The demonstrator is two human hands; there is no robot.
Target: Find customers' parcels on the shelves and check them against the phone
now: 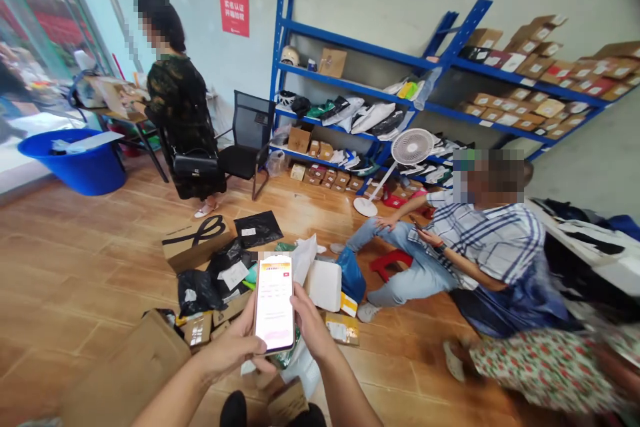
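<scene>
One phone (274,303), screen lit, held upright over the floor parcels (225,280). Left hand (235,347) grip wrapped round its lower edge; right hand (310,323) steadies the right side. Two other people nearby, one fan (411,147).

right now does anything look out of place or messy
Yes: parcels and a cardboard box lie heaped on the floor beyond the phone that both hands hold, not on the blue shelves.

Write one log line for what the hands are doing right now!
left hand: holds phone | right hand: on phone's edge | below: parcels on floor
</scene>
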